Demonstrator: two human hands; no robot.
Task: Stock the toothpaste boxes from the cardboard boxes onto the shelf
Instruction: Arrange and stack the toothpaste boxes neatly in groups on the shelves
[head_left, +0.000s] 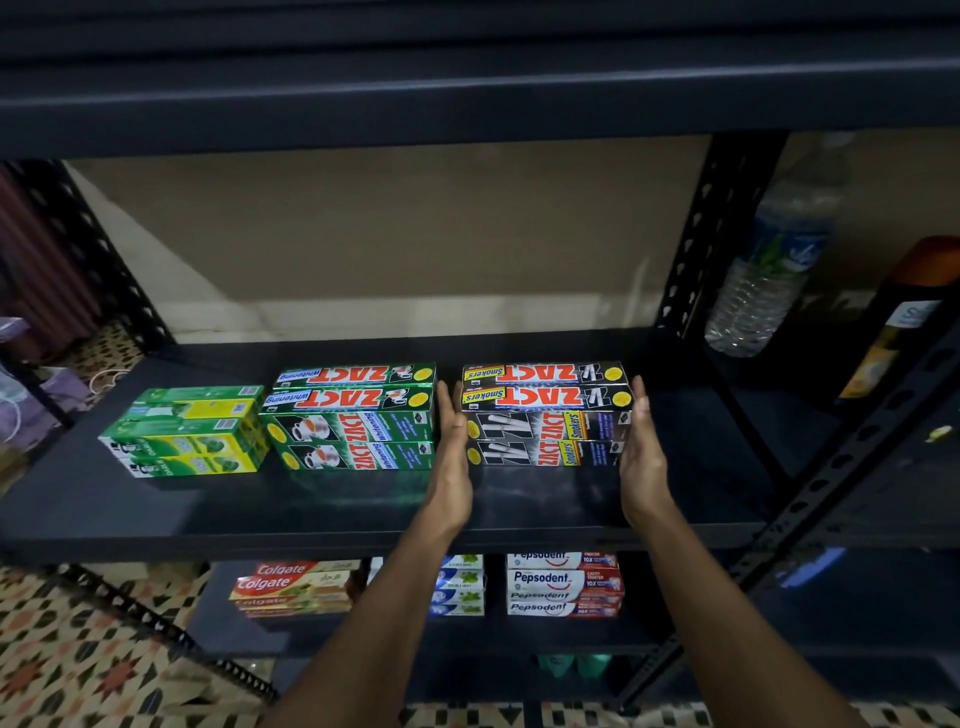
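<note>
Toothpaste boxes (545, 415), black stack, sit toward right of dark shelf (311, 514), back from its front edge; green boxes (353, 415) just beside, left. Patterned floor (78, 649) below. Left hand (452, 457), right hand (641, 457) apart, straight fingers pressing stack's ends.

clear plastic water bottle (763, 270) at right, upright, blue-green label, blurred. just right of it a dark container (904, 332) with an orange cap and a yellow patch lower down, label unreadable. plain beige wall (389, 234) across the back. dark reddish curtain (31, 249) at the left edge. below it purple-ish items (57, 387), too blurred to identify, with a looped white cord (106, 379) beside them. patterned floor covering (78, 649) lower left and along the bottom, geometric orange, green and cream. two blurry green objects (571, 665) low centre, kind unclear.
</note>
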